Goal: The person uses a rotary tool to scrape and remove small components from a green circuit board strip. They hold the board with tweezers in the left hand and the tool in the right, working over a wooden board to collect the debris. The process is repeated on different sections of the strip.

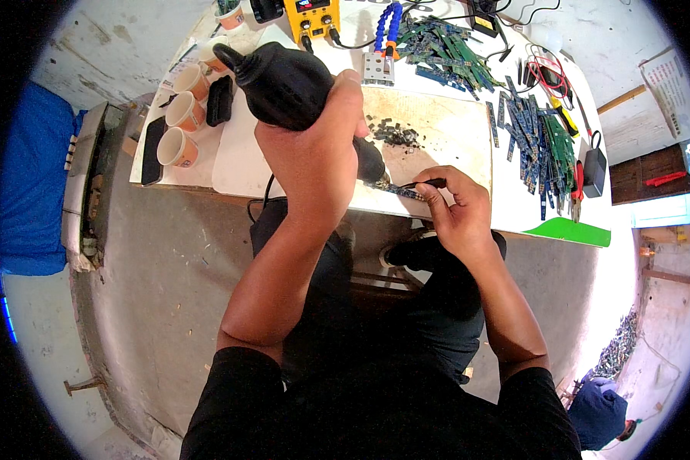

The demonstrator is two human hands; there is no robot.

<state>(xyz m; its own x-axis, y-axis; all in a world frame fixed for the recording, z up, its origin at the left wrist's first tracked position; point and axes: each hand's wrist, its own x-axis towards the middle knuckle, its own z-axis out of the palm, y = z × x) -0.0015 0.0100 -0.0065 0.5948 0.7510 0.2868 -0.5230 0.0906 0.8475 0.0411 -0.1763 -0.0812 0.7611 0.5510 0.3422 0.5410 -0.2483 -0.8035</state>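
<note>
My left hand [318, 153] is wrapped round a bulky black hot-air gun [284, 84]. Its nozzle end [371, 165] points down at the table's near edge. There lies a narrow dark circuit board strip [403, 191], partly covered by the nozzle and my fingers. My right hand [461, 213] pinches black tweezers [432, 183], their tips close to the strip. Just beyond, small loose black chips [397, 136] are scattered on a stained tan work mat [452, 126].
Paper cups [179, 148] and a dark phone [153, 151] line the left side. A yellow soldering station [312, 21] stands behind. Heaps of board strips [452, 57] lie at the back and right, near red-handled pliers [578, 192] and a black box [594, 170].
</note>
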